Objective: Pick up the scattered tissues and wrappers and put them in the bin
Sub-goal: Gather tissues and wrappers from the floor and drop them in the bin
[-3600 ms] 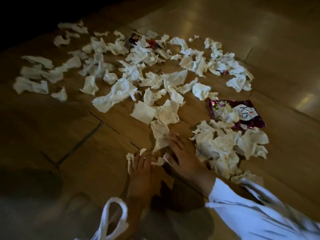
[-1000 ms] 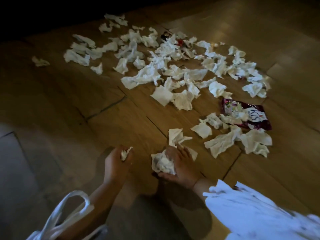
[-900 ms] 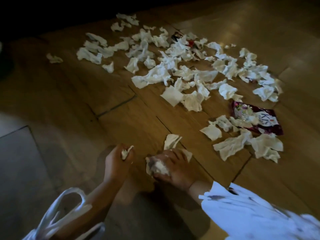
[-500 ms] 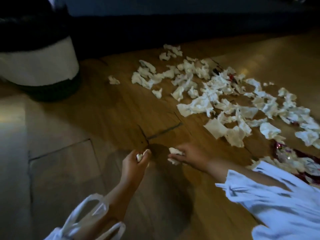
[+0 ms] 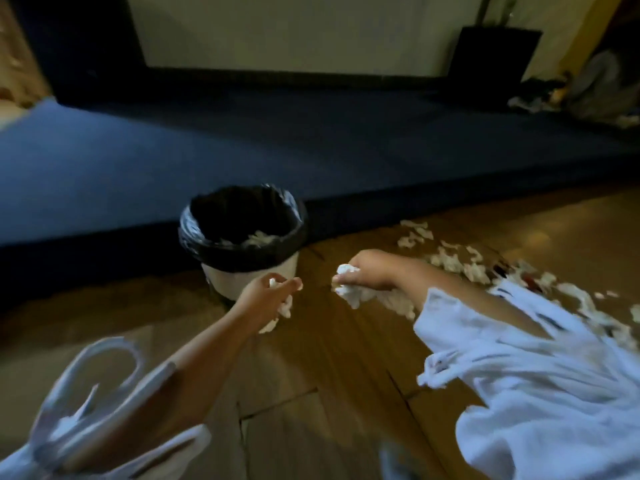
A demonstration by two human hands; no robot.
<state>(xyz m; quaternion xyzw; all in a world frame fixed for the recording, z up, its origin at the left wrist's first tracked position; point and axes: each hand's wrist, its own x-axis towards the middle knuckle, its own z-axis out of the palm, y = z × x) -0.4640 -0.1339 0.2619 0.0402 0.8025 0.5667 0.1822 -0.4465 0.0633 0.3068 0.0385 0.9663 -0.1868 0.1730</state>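
A white bin (image 5: pixel 221 278) with a black liner stands on the wooden floor, some white tissue inside it. My left hand (image 5: pixel 263 299) grips a small wad of tissues just in front of the bin's lower right side. My right hand (image 5: pixel 367 271) holds a larger bunch of crumpled tissues (image 5: pixel 353 292) to the right of the bin, above the floor. Scattered white tissues (image 5: pixel 450 261) lie on the floor at the right, partly hidden behind my right sleeve.
A dark blue mat or low platform (image 5: pixel 311 143) runs behind the bin. A dark box (image 5: pixel 491 60) stands against the far wall at the right, with a heap of cloth (image 5: pixel 595 88) beside it. Wooden floor (image 5: pixel 311 375) stretches in front of me.
The view has swung left and up from the tissue pile to the bin. Both hands lifted off the floor with their tissues and moved towards the bin.
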